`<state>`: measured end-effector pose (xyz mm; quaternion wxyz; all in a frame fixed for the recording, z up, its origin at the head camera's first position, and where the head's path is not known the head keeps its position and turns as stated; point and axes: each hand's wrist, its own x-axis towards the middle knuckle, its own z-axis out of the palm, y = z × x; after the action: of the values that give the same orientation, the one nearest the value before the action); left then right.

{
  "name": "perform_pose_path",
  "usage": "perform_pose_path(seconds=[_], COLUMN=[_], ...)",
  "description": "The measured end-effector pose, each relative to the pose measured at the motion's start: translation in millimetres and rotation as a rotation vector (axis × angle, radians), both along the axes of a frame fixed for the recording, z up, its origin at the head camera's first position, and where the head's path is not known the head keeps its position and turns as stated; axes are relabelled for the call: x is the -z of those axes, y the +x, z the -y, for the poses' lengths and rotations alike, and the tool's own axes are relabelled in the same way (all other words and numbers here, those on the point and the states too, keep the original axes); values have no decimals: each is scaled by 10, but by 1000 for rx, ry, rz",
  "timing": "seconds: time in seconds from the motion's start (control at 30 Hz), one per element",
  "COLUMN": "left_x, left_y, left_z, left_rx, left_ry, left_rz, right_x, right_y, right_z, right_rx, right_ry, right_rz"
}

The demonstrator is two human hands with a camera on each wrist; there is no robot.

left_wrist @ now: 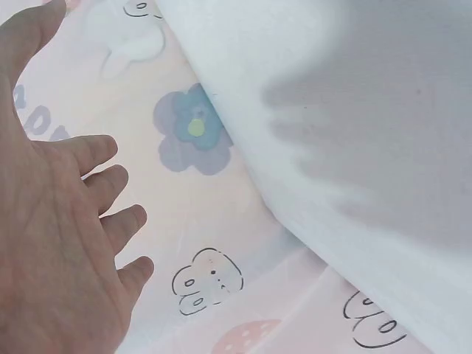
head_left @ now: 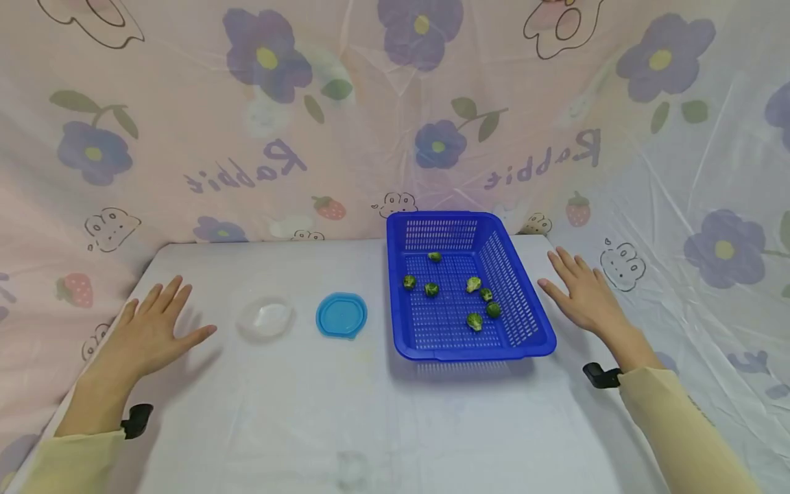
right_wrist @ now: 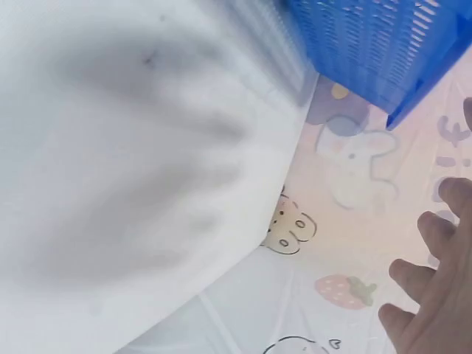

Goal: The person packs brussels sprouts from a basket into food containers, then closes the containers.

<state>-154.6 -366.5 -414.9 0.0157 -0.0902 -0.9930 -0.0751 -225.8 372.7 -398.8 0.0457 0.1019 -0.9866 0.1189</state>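
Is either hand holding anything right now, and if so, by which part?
Nothing is held. The left hand and right hand are both open and empty; the Brussels sprouts lie loose in the blue plastic basket.

White surface (head_left: pixel 278 425). Behind its far edge, pink cloth (head_left: pixel 358 137) w/ purple flowers (head_left: pixel 268 58), bunnies (head_left: pixel 113 230) & strawberries (head_left: pixel 77 289); cloth's whiter past R edge. Light's soft, w/ blurry grey shadows (left_wrist: pixel 369 133) on surface.

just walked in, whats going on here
Nothing is being held right now. A person's left hand and right hand hover, fingers spread, on either side of the things on a white table. A blue basket holds seven small green sprouts; left of it lie a blue lid and a clear container.
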Motion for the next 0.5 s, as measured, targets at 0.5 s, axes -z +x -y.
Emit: perform_pose_path(seconds=[0.5], left_x=[-121], left_y=[-59], left_z=[-187], left_rx=[78], left_ry=[38], left_rz=[-99], right_x=[-246], right_y=[108], right_z=[232], right_rx=[-138], right_ry=[-100], right_rz=[-113])
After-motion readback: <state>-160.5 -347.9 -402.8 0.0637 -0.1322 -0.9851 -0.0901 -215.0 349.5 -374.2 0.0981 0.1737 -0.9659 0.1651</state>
